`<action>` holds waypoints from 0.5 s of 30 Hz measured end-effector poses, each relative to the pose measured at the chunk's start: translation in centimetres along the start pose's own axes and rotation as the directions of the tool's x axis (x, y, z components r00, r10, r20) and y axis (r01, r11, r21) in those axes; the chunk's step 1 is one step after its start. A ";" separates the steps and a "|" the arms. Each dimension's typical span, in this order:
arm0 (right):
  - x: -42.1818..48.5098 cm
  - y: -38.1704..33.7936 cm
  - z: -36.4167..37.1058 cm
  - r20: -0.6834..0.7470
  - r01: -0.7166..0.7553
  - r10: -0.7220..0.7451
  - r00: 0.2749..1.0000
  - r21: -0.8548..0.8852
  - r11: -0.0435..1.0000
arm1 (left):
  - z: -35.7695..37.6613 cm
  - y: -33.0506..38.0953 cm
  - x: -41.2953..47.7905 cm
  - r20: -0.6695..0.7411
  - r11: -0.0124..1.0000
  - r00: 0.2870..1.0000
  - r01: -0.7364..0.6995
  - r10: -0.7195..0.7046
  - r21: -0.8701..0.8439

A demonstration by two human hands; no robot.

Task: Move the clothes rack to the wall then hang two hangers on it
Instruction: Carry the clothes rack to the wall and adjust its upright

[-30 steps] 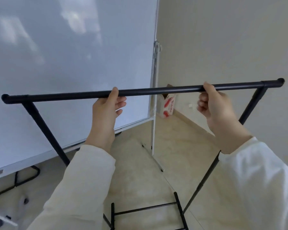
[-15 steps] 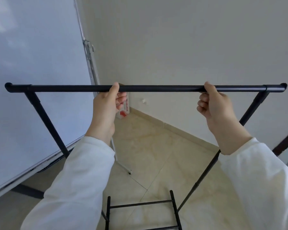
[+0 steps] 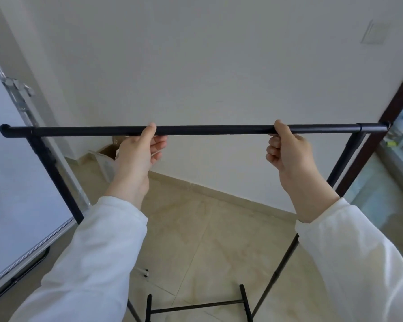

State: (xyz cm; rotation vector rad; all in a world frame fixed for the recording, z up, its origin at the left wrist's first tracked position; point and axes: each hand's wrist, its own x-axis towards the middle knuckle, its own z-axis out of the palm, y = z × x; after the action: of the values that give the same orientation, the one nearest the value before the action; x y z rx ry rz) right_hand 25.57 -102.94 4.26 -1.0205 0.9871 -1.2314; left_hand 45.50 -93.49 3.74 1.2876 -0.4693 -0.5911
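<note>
A black metal clothes rack (image 3: pixel 214 130) stands in front of me, its top bar running level across the view. My left hand (image 3: pixel 139 152) is closed around the bar left of its middle. My right hand (image 3: pixel 289 152) grips the bar right of its middle. The rack's two side posts slope down to a black base frame (image 3: pixel 197 306) on the tiled floor. The bar lies parallel to the plain white wall (image 3: pixel 196 66) straight ahead. No hangers are in view.
A whiteboard on a metal stand (image 3: pixel 12 173) fills the left side. An open cardboard box (image 3: pixel 106 152) sits in the corner by the wall. A dark door frame (image 3: pixel 386 117) and a glass pane are at the right.
The view and the rack have swung to the right, away from the whiteboard, so the bar now faces the plain wall. Both hands have kept their grip on the bar.
</note>
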 end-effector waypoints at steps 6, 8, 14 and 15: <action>5.0 -0.7 -1.1 -0.121 0.022 -0.022 0.992 0.003 1.000 | 5.3 -1.4 4.1 0.101 1.000 0.995 0.009 -0.008 -0.012; 6.6 -0.9 -1.3 -0.166 0.034 -0.033 0.986 0.005 0.999 | 7.0 -1.5 5.6 0.142 1.000 0.990 0.015 -0.012 -0.014; 10.7 -1.9 -2.5 -0.298 0.081 -0.072 0.952 0.017 0.997 | 12.6 -2.3 9.9 0.282 1.000 0.959 0.020 -0.017 -0.010; 11.7 -1.9 -3.1 -0.327 0.084 -0.075 0.942 0.013 0.996 | 13.9 -2.8 10.7 0.310 0.999 0.950 0.035 -0.031 -0.005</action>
State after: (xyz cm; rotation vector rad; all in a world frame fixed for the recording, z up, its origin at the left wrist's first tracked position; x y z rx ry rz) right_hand 23.06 -114.93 4.88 -0.8569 1.1889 -1.5094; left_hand 44.55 -111.28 4.09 1.1987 -0.7042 -0.8293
